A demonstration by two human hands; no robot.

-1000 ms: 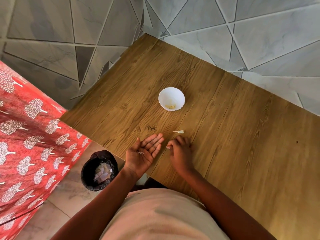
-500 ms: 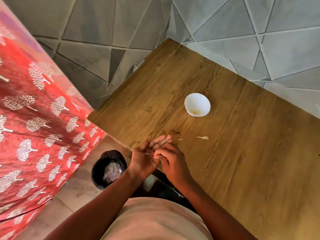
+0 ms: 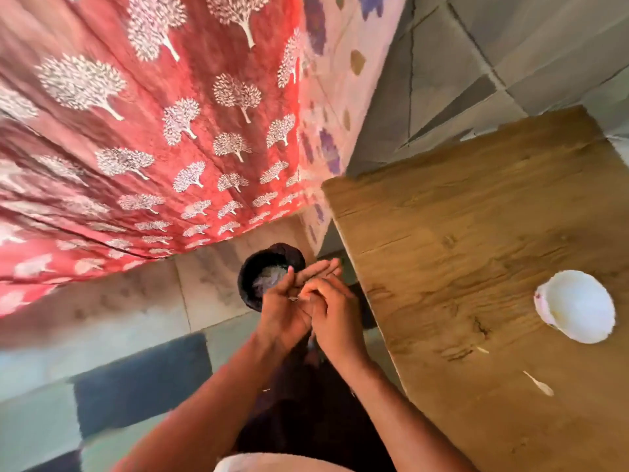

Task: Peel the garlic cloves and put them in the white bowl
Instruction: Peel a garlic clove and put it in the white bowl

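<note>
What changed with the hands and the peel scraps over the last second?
Both hands left the table and now meet above the black bin; the right hand brushes scraps off the open left hand. White bowl and garlic piece stay put.

Single head-worn wide-angle view, looking steeply down and leftward past the table [image 3: 476, 253] edge toward the floor [image 3: 102, 318]; image motion-blurred.

Black bin [image 3: 263, 279] on tiled floor [image 3: 102, 321] beside red tree-print cloth [image 3: 153, 131].
</note>
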